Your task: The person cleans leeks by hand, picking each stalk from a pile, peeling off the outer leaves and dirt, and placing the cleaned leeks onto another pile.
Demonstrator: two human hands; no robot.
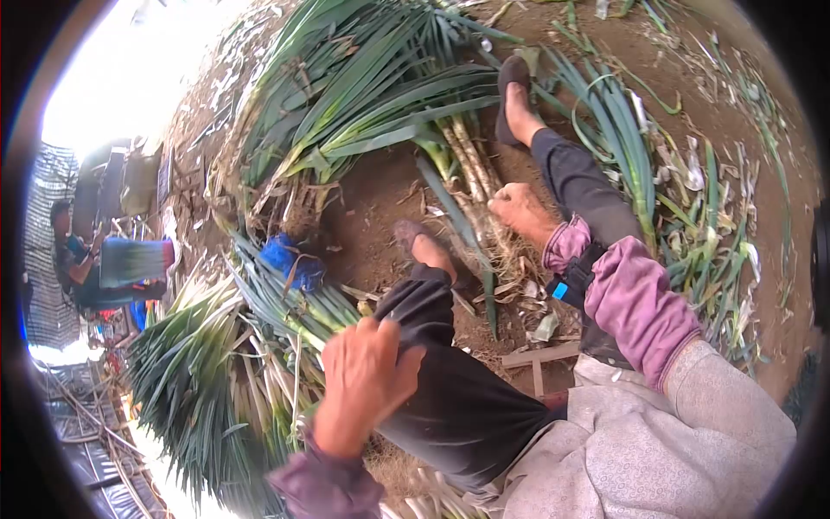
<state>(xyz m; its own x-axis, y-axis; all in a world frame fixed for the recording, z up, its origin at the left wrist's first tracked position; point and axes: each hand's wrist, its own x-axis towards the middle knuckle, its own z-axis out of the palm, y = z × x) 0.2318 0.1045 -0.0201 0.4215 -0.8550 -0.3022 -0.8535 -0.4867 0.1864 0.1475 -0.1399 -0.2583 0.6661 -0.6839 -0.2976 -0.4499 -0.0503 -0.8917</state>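
Note:
My right hand is closed, its fingertips against the pale, dirty lower stalks of some leeks lying between my feet. Dry roots and husks hang about the stalks' lower ends, just below that hand. Curled and slightly blurred, my left hand is raised over my left thigh, beside a bundle of leeks. Its palm faces away, so anything inside the fingers is hidden. A blue tangle of string or plastic lies on the bundle's upper end.
A large heap of leeks lies ahead. Cleaner leeks are piled at left, and loose leaves litter the soil at right. A small wooden frame lies beneath my legs. Another person sits at far left.

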